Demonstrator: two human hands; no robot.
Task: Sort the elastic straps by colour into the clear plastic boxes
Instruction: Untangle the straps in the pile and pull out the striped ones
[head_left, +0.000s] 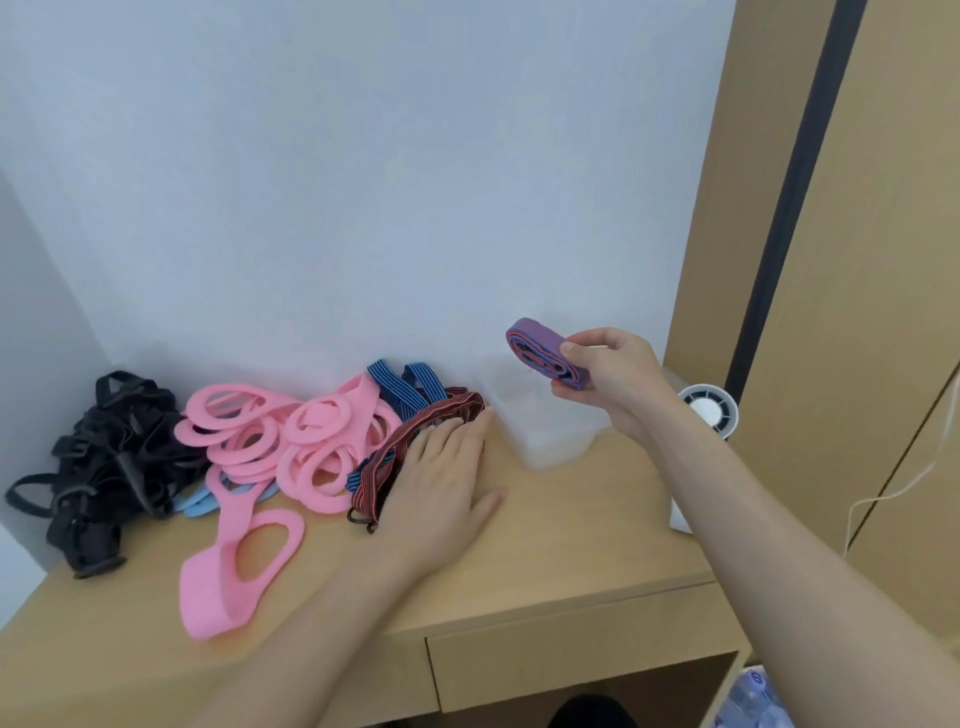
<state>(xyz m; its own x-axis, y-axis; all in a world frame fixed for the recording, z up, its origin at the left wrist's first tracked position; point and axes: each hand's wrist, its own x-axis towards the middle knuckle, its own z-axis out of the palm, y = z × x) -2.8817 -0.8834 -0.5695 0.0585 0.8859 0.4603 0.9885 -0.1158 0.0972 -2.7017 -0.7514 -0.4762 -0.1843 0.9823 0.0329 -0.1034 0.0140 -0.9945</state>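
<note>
From where I watch, the desk (545, 540) carries a strap heap (249, 452) on its left half, back against the wall (363, 182). My left hand (447, 467) lies flat at the heap's right edge. Right of it sits the clear box (550, 426) — my right hand (608, 379) holds a folded strap (540, 358) above it. A cabinet (857, 312) stands further right — a drawer (571, 649) below.

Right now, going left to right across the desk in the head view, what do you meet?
Black straps → pink straps → left hand flat on the red striped straps → clear plastic box → right hand holding a folded purple strap → white round object.
</note>
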